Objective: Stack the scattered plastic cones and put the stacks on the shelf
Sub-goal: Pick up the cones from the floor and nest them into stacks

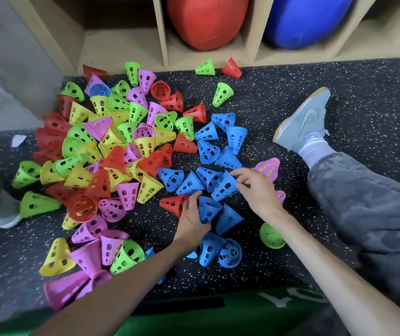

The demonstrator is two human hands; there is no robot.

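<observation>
Blue perforated plastic is what both hands are working in, head view only. Right hand (254,190) is curled, thumb and fingertips pinching the narrow top of a blue cone (224,187) lying on its side. Left hand (193,218) is curled over another blue cone (208,209), fingers wrapped on its wall; fingertips are just beside a red cone (173,204), contact with it cannot be confirmed.

Cones are thin moulded plastic, truncated, flared at the rim, walls punched with rounded rectangular holes. Blue cluster (218,146) is grouped centre-right on the floor; roughly 16 blue counted, some overlapped, so count is approximate. Mixed pile (111,146) of red, yellow, green and pink cones is heaped to the left, too tangled to count. Two partial pink stacks (77,282) are seen at lower left. Strays: one green cone (205,67) and one red (231,67) touching the shelf edge, one green bowl-up cone (271,236) by the right forearm, one pink cone (268,168) just beyond the right hand.

Floor (339,81) is black rubber with pale speckle. Shelf (250,32) is pale wood, open cubbies; one red ball (206,20) and one blue ball (308,20) are held in adjacent compartments. One grey shoe (303,120) and grey trouser leg (364,202) are at right.
</observation>
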